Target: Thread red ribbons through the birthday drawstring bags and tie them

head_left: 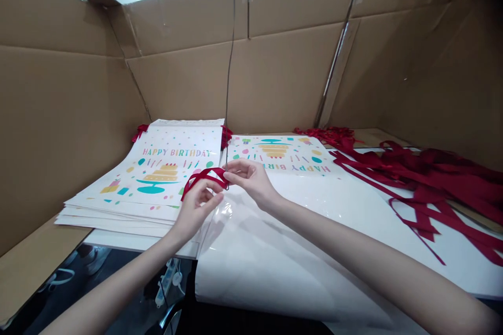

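My left hand (195, 210) and my right hand (251, 178) meet over the middle of the table, both pinching a short red ribbon (204, 175) that loops between them. A thin dark wire (229, 84) hangs down from above and ends at the ribbon by my right fingertips. Under my hands lies a white plastic bag (275, 230) printed "HAPPY BIRTHDAY" at its far end, its glossy near part draping over the table edge.
A stack of finished birthday bags (153, 178) with red ribbon ends lies at the left. A heap of loose red ribbons (432, 183) covers the right side of the table. Cardboard walls (275, 63) enclose the table on three sides. Cables lie on the floor below.
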`<state>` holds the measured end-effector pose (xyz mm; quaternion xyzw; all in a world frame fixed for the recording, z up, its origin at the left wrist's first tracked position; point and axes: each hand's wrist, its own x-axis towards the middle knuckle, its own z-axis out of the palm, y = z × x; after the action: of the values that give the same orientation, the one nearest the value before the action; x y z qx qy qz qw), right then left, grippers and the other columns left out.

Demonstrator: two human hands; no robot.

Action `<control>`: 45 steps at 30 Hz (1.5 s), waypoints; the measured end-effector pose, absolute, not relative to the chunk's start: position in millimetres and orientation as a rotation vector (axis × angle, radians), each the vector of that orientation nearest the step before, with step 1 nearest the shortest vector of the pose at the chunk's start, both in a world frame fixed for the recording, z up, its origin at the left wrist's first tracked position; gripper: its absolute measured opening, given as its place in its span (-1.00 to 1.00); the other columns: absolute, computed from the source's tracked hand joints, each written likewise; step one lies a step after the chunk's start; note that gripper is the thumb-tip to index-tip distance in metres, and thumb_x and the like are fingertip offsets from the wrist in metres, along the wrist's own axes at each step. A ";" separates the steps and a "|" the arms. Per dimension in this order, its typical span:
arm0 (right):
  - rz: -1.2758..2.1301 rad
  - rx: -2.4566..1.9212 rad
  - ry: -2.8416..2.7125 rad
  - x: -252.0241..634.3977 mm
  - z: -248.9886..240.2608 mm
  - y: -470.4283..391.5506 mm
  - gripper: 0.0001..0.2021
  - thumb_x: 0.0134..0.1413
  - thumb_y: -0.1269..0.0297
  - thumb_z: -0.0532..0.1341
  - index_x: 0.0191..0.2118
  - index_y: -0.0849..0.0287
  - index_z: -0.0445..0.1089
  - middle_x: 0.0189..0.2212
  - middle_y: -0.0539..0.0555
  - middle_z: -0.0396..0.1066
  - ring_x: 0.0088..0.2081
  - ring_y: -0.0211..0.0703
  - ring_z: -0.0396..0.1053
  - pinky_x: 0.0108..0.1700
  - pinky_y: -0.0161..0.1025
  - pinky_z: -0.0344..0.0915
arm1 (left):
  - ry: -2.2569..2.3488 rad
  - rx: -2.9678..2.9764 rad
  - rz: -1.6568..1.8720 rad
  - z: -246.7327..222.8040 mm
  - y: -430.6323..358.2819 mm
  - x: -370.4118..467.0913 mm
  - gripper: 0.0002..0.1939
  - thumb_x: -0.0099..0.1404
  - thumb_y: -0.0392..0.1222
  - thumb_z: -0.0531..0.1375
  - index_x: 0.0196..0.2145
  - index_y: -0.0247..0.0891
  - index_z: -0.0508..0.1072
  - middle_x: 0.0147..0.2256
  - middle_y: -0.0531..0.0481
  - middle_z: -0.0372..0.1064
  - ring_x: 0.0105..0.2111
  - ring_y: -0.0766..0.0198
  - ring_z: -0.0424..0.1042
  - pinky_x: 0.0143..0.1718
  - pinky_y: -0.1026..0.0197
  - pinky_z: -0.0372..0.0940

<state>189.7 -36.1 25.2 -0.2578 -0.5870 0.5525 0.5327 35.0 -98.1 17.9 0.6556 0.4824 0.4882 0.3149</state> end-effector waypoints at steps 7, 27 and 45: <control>1.359 -0.627 -1.513 196.7 28.2 -20.4 -0.68 -0.22 0.16 0.38 -0.33 0.26 0.43 -0.39 0.09 0.44 -0.38 -0.20 0.41 -0.28 -0.18 0.39 | 1.601 2.472 1.118 43.2 -71.7 -2.9 -0.60 0.24 -0.06 0.17 0.02 -0.19 0.28 -0.06 -0.10 0.29 -0.16 0.17 0.30 -0.17 0.17 0.21; 1.420 -0.812 -1.573 202.8 -38.1 11.3 -0.72 -0.20 0.17 0.34 -0.36 0.26 0.41 -0.45 0.04 0.40 -0.41 -0.27 0.34 -0.33 -0.27 0.29 | 2.133 3.041 0.344 14.5 6.8 -93.8 -0.71 0.33 -0.23 -0.02 -0.17 -0.23 0.47 -0.37 -0.10 0.48 -0.40 0.10 0.43 -0.38 0.17 0.13; 1.350 -0.813 -1.675 200.6 -45.9 12.9 -0.74 -0.10 0.17 0.28 -0.31 0.25 0.43 -0.44 0.05 0.42 -0.44 -0.27 0.34 -0.38 -0.30 0.28 | 1.603 2.911 0.770 36.2 -13.6 -79.5 -0.69 0.32 -0.03 0.08 -0.03 -0.13 0.39 -0.12 -0.14 0.34 -0.12 0.08 0.32 -0.07 0.06 0.16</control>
<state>200.6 12.9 -45.9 -0.3225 -0.6648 0.5357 0.4088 -79.5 -13.6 36.2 0.8457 0.4656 0.2236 -0.1346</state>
